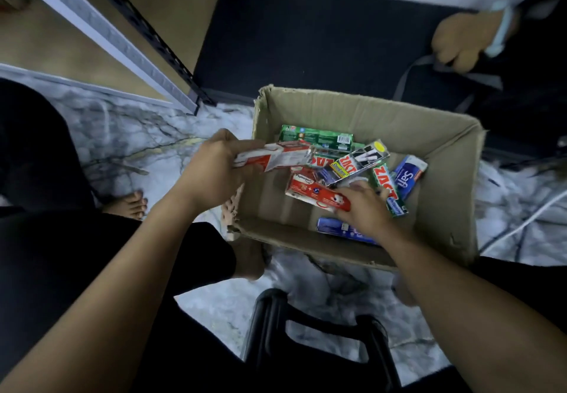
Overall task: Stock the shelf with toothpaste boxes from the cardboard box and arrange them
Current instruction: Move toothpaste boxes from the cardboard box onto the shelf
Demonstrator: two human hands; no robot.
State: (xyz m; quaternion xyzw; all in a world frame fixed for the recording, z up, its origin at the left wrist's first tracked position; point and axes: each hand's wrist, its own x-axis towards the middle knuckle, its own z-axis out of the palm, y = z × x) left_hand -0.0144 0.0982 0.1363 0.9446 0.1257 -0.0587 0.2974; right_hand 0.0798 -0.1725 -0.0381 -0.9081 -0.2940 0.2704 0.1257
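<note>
An open cardboard box (445,159) stands on the marble-patterned floor with several toothpaste boxes in it: green (316,137), black-and-white (362,159), blue (409,174) and others. My left hand (214,171) is shut on a red-and-white toothpaste box (276,156), held over the box's left edge. My right hand (365,208) reaches inside, its fingers closing on a red toothpaste box (313,193). The shelf (101,36), with brown boards and a black upright, stands at upper left.
Another person's hand (460,39) with a light wristband grips a grey strap at upper right. A black stool (306,331) stands below me. My bare foot (129,205) rests on the floor at left. A white cable (527,223) lies right of the box.
</note>
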